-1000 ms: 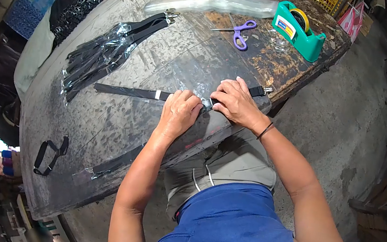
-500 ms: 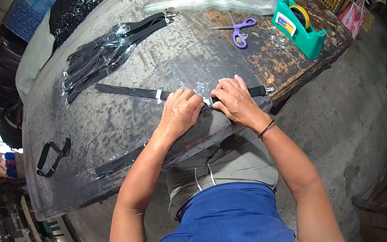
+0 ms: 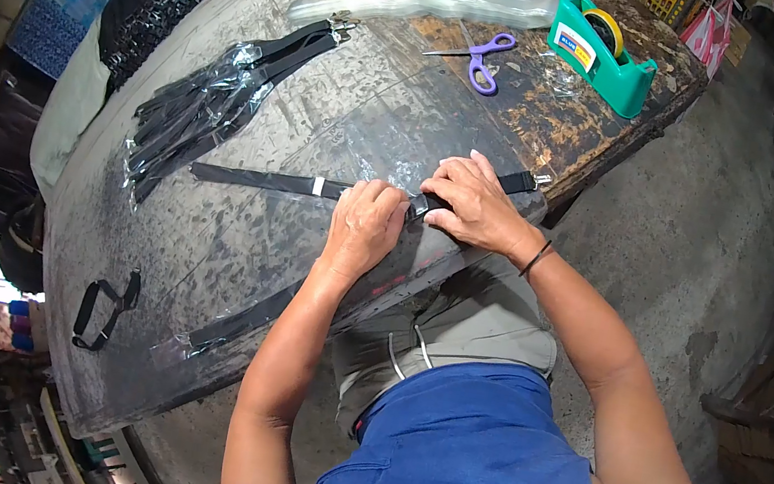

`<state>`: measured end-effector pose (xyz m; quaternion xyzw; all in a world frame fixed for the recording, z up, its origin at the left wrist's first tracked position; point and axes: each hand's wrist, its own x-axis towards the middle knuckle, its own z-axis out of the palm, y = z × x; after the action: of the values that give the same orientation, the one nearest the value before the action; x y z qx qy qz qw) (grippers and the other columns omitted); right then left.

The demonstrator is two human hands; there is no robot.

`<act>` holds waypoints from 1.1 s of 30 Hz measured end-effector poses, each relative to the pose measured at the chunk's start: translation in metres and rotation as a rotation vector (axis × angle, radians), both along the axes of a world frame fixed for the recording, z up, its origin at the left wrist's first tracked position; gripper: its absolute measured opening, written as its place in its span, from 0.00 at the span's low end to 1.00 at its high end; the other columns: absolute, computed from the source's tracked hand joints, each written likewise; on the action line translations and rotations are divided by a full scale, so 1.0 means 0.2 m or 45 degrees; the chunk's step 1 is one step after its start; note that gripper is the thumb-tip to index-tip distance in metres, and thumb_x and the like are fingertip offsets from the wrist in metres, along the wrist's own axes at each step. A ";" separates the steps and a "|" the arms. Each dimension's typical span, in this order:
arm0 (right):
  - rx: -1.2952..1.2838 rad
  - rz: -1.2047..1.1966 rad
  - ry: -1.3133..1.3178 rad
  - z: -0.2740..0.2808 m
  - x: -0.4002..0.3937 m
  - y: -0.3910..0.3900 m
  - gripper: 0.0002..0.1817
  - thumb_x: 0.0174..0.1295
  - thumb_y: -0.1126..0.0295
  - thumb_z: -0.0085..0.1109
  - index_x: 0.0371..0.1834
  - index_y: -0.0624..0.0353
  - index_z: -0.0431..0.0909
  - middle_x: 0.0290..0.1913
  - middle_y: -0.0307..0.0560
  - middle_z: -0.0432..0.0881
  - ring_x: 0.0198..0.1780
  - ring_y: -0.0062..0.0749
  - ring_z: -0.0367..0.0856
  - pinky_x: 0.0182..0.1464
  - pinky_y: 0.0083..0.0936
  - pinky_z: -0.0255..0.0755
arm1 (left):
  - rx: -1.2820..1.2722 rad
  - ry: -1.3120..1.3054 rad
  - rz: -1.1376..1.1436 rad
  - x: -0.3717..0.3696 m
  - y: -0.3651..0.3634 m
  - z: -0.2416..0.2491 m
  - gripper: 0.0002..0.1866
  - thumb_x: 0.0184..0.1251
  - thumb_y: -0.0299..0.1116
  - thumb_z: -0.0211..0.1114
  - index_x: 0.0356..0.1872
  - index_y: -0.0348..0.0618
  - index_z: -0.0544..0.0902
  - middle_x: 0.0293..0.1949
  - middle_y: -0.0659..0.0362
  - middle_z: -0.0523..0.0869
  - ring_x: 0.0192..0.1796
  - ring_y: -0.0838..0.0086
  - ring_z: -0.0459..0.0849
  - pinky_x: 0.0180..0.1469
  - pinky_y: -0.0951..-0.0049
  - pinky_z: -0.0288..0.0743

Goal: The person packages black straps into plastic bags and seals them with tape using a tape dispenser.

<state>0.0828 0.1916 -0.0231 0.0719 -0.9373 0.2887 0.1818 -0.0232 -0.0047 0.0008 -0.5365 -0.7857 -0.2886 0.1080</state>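
A long black strap (image 3: pixel 260 179) lies across the worktable, with a white band (image 3: pixel 318 187) around it and a metal clip (image 3: pixel 544 180) at its right end. My left hand (image 3: pixel 366 227) is closed on the strap's middle, fingers curled over it. Right beside it, my right hand (image 3: pixel 476 203) pinches the strap nearer the clip. Between the two hands a short dark, shiny stretch shows; the fingertips hide its details. Beyond my hands, a pile of black straps in clear plastic (image 3: pixel 218 94) rests on the table.
Purple-handled scissors (image 3: pixel 485 58) and a green tape dispenser (image 3: pixel 598 58) are at the far right. Clear plastic sleeves (image 3: pixel 425 3) lie behind them. A looped black strap (image 3: pixel 105 311) and a packed strap (image 3: pixel 237 325) sit near the table's front left. Black straps (image 3: pixel 143 26) hang over the far-left edge.
My left hand has shifted slightly right along the strap, closer to my right hand. The bright glint between the hands now looks dark. My right hand has barely moved.
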 end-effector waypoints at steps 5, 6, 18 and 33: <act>-0.091 -0.070 -0.048 0.01 -0.02 -0.04 0.20 0.59 0.57 0.72 0.51 0.53 0.84 0.52 0.44 0.78 0.68 0.43 0.73 0.79 0.64 0.47 | -0.018 0.017 -0.005 0.01 0.01 0.00 0.03 0.65 0.26 0.69 0.36 0.42 0.84 0.35 0.55 0.81 0.39 0.56 0.81 0.43 0.57 0.73; -0.134 -0.082 -0.101 0.03 -0.02 -0.05 0.18 0.59 0.58 0.71 0.50 0.53 0.85 0.52 0.43 0.78 0.67 0.43 0.73 0.79 0.64 0.46 | -0.023 0.031 -0.004 0.01 0.00 0.00 0.03 0.65 0.26 0.69 0.37 0.42 0.84 0.35 0.55 0.81 0.39 0.56 0.80 0.43 0.57 0.73; -0.198 -0.192 -0.105 0.01 -0.05 -0.17 0.08 0.61 0.68 0.59 0.41 0.54 0.83 0.49 0.45 0.78 0.66 0.44 0.72 0.80 0.64 0.45 | 0.021 0.101 0.028 0.02 -0.01 -0.08 0.07 0.63 0.27 0.71 0.41 0.45 0.84 0.40 0.56 0.83 0.42 0.57 0.81 0.44 0.58 0.73; -0.135 -0.191 -0.011 0.02 -0.04 -0.18 0.04 0.60 0.74 0.61 0.38 0.55 0.79 0.46 0.45 0.77 0.65 0.47 0.75 0.76 0.67 0.50 | -0.146 -0.016 0.062 -0.09 -0.22 0.00 0.20 0.59 0.39 0.76 0.50 0.42 0.87 0.54 0.51 0.86 0.60 0.54 0.82 0.62 0.54 0.73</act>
<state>0.0758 0.1554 -0.0197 -0.0093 -0.9242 0.3238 0.2023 -0.0416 -0.0486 0.0003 -0.5207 -0.8143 -0.2439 0.0790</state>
